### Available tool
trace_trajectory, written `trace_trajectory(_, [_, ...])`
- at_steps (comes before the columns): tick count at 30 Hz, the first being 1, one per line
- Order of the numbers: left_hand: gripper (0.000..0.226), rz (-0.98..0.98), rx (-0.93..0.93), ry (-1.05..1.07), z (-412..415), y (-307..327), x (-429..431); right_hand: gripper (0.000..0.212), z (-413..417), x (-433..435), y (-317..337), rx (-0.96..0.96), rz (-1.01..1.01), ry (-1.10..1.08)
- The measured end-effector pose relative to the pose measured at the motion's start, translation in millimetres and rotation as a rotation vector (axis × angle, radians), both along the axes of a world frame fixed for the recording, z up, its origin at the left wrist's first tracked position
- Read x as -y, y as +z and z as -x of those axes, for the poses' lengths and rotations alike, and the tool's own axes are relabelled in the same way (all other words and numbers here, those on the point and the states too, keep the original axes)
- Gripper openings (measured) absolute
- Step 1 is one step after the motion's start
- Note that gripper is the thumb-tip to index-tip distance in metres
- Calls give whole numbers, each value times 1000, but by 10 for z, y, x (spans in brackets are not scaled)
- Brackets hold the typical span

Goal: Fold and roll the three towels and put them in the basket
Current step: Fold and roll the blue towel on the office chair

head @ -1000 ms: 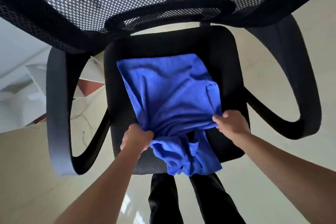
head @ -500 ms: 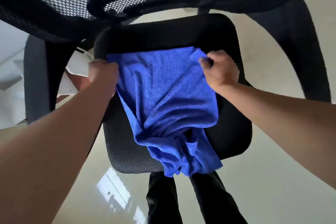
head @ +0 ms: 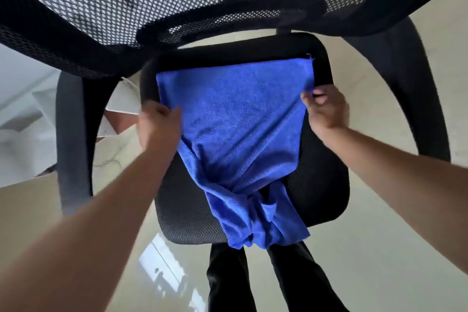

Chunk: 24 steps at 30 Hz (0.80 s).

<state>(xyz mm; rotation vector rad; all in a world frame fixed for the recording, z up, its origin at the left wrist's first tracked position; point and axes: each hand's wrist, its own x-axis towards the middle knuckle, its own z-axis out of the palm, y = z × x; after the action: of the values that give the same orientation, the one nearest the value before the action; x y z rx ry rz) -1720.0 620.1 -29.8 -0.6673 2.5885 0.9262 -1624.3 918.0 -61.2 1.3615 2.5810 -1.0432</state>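
On chair seat (head: pixel 325 185), blue towel (head: pixel 238 129), edges gripped by left hand (head: pixel 158 125), right hand (head: pixel 326 109), backrest (head: pixel 126 7) beyond

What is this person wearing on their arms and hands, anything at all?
Nothing that shows. The left forearm and right forearm are bare, no sleeves in view; the left hand and right hand show no gloves, rings, watch or bands.

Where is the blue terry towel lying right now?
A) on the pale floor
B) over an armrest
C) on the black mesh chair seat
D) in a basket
C: the blue terry towel is spread across the black mesh chair seat, its near end bunched over the front edge, the left hand and right hand gripping its sides.
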Motion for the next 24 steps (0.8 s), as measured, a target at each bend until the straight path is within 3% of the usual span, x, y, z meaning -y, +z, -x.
trace_trajectory(2, [45, -27, 160, -100, -468, 44, -117, 36, -374, 216, 79, 43, 63, 7])
trace_trajectory(4, [60, -73, 367, -110, -937, 88, -203, 30, -795, 413, 121, 151, 178, 64])
trace_trajectory(7, [54, -66, 554, -191, -1568, 127, -257, 25, -1412, 674, 160, 283, 366, 136])
trace_trajectory(12, [25, -81, 478, 128, -2078, 89, -230, 24, -1936, 872, 178, 370, 544, 198])
trace_trajectory(15, [21, -138, 433, 283, -2113, 77, -99, 27, -2019, 797, 221, 409, 688, 192])
trace_trajectory(21, [23, -283, 263, 504, -1710, 138, 307, 22, -1995, 310, 491, 353, 640, -164])
trace_trajectory(24, [23, -326, 192, 556, -1329, 122, 274, 24, -1775, 196, 519, 285, 586, -196])
